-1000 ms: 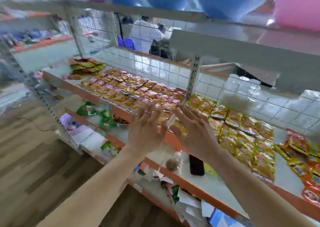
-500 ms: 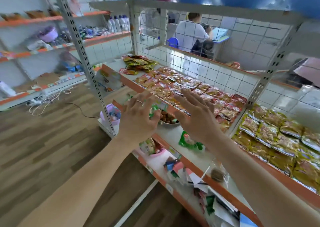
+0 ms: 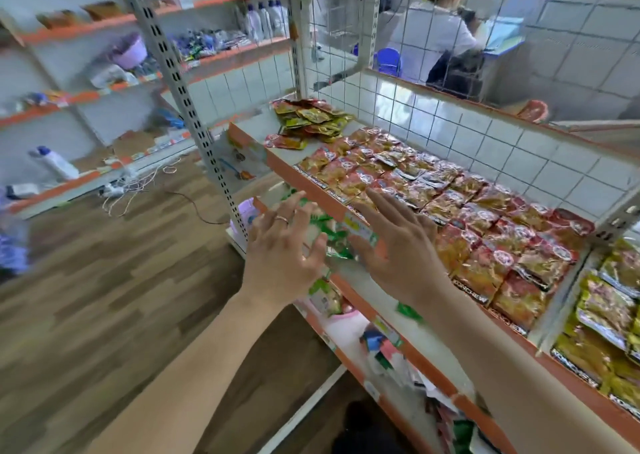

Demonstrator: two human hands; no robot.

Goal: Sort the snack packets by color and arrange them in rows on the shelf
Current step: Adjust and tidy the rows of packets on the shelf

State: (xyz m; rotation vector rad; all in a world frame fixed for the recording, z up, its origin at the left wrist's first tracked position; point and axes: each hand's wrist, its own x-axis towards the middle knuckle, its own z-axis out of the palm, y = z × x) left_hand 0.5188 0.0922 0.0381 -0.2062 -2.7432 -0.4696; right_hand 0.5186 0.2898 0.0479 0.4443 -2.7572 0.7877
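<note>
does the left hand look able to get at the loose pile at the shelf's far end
Probably yes: the left hand is open and empty, the loose pile lies uncovered on the shelf, and the upright post stands left of the path.

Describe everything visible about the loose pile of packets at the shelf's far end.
The pile is a jumbled heap of glossy yellow-green and red packets overlapping at odd angles. It lies on the shelf's far corner beside the wire grid, beyond the neat red rows. The left hand and right hand are apart from it.
</note>
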